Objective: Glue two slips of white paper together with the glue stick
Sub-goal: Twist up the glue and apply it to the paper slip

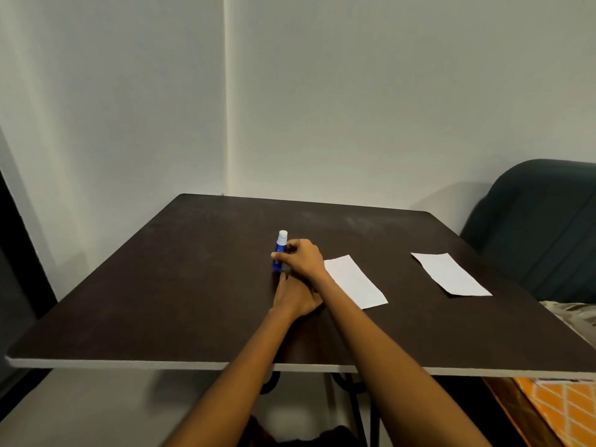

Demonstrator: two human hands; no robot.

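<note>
Blue glue stick (280, 253) stands upright mid-worktop (161, 285), right hand (303, 258) fingers curled around it, left hand (295, 296) lying flat just below, two white paper slips (354, 282) (451, 274) lying rightward.

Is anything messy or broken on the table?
Nothing stands out. The blue glue stick with a white cap stands upright, gripped by the right hand; the left hand rests beneath. Two white paper slips lie flat and apart on the dark brown table, unspilled and untorn.
</note>
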